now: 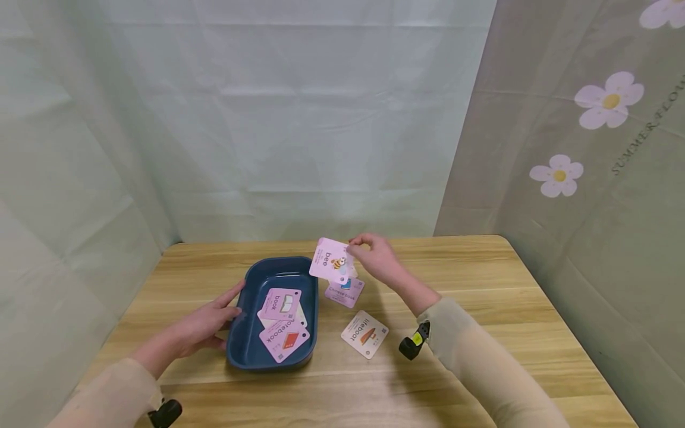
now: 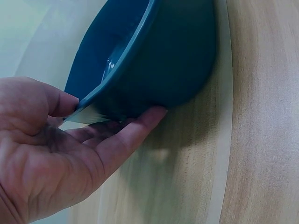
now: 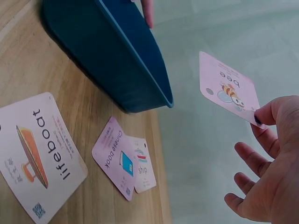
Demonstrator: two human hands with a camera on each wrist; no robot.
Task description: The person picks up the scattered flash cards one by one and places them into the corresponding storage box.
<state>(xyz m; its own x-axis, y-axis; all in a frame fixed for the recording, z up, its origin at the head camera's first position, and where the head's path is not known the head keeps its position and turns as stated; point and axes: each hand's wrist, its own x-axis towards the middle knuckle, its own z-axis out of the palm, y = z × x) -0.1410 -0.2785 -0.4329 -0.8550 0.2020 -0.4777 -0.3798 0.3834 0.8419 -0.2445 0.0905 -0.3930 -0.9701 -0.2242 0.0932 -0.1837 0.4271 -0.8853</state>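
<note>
My right hand [image 1: 379, 260] pinches the bee card [image 1: 327, 260] aloft, near the far right corner of the blue tub [image 3: 93, 51]; my left hand [image 1: 206, 326] grips its left rim. Mid-transfer, I'd judge: next calls for shifting left, then releasing.

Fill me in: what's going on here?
A person is handling picture cards. The right hand pinches the bee card up in the air, while the left hand holds the side of a blue tub. The book card and notebook card lie in the tub. On the table, the Chinese book card overlaps another card, and the lifeboat card lies apart from them.
</note>
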